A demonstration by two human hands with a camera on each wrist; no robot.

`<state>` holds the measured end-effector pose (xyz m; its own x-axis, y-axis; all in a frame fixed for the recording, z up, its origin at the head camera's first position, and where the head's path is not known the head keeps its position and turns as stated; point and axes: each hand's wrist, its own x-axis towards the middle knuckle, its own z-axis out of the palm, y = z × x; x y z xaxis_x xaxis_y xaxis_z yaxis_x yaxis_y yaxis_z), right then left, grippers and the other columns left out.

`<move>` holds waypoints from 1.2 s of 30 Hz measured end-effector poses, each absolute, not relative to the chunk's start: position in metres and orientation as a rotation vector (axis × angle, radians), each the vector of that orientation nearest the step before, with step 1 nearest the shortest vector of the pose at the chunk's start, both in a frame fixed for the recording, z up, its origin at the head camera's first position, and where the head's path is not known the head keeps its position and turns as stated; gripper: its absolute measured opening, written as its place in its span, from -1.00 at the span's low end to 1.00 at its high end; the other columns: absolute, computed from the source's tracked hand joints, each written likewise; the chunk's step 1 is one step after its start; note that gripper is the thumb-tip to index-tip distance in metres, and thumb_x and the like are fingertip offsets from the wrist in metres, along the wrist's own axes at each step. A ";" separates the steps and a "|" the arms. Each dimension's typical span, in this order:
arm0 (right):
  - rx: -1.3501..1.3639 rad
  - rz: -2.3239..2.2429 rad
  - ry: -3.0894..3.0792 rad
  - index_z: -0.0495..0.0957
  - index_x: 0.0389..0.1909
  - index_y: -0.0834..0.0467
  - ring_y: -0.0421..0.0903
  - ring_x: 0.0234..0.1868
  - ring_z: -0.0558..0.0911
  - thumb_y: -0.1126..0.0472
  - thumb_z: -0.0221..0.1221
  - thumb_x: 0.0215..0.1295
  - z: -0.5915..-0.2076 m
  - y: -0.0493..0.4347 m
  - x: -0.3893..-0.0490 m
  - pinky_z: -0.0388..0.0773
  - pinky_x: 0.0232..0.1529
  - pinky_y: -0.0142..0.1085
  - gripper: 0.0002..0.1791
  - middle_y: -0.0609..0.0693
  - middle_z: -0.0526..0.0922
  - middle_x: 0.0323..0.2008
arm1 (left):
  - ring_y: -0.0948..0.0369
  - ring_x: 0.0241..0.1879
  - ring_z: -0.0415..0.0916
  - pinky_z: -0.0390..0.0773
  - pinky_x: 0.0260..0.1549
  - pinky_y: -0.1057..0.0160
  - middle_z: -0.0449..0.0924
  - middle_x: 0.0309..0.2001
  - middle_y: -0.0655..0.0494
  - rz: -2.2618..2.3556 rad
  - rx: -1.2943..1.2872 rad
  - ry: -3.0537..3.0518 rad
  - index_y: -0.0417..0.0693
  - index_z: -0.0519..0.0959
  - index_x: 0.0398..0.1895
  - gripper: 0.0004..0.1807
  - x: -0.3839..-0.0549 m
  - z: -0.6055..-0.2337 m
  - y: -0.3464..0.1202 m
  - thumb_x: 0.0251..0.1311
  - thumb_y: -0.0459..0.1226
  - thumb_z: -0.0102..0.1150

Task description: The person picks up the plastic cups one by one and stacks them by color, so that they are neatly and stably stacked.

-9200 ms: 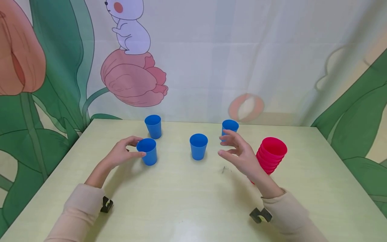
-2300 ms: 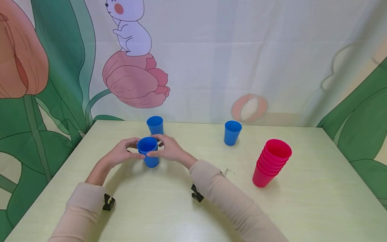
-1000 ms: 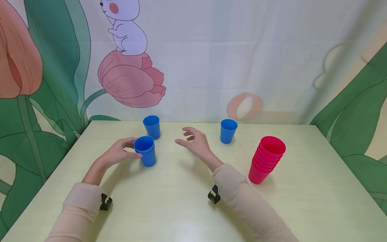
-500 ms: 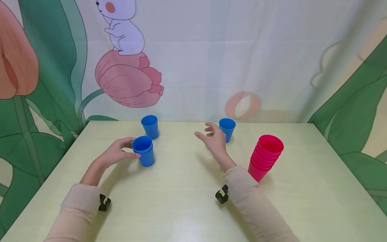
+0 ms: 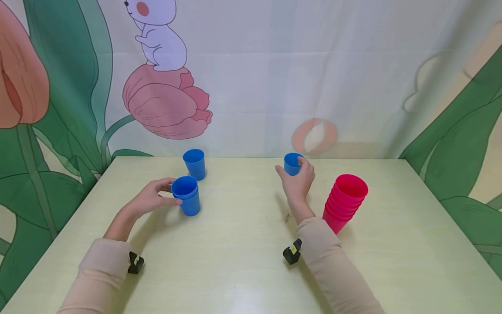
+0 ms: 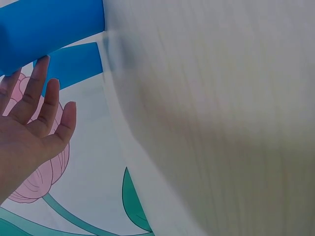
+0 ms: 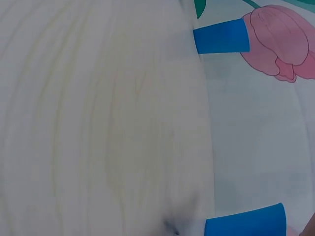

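Two nested blue cups (image 5: 190, 204) stand upright on the table at left. My left hand (image 5: 150, 200) holds them from the side, thumb at the front and fingers behind; the left wrist view shows fingertips (image 6: 44, 63) against the blue cup wall (image 6: 54, 29). At the back right is a single blue cup (image 5: 291, 165). My right hand (image 5: 296, 182) is spread around its near side, thumb at left and fingers at right, partly covering it. In the right wrist view that cup (image 7: 248, 221) shows at the bottom edge, with only a sliver of hand beside it.
Another blue cup (image 5: 195, 165) stands at the back left, behind the nested pair. A leaning-looking stack of several red cups (image 5: 347, 203) is right of my right forearm. A printed curtain (image 5: 243, 87) hangs along the table's back edge.
The middle blue cup was brought left and nested into the cup by my left hand. My right hand then let go and moved right to the back right cup. My left hand stayed.
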<state>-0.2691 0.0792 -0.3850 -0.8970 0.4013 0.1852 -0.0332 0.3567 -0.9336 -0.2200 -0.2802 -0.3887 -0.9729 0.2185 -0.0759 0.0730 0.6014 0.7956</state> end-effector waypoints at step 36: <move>-0.628 1.590 -2.275 0.06 0.32 0.13 0.12 0.27 0.11 -0.06 0.33 0.00 -0.409 0.078 -0.314 0.16 0.21 0.03 -0.06 0.14 0.18 0.25 | -0.17 0.16 0.24 0.27 0.03 -0.25 0.38 0.12 -0.25 1.307 0.254 2.670 -0.23 0.29 0.24 -0.27 -0.220 -0.388 -0.283 0.02 -0.13 0.31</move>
<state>-0.3138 0.0779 -0.4089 -0.8612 0.5082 -0.0078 0.1821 0.2941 -0.9383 -0.2204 -0.2828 -0.3884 -0.9731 0.2205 -0.0670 0.0824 0.6042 0.7926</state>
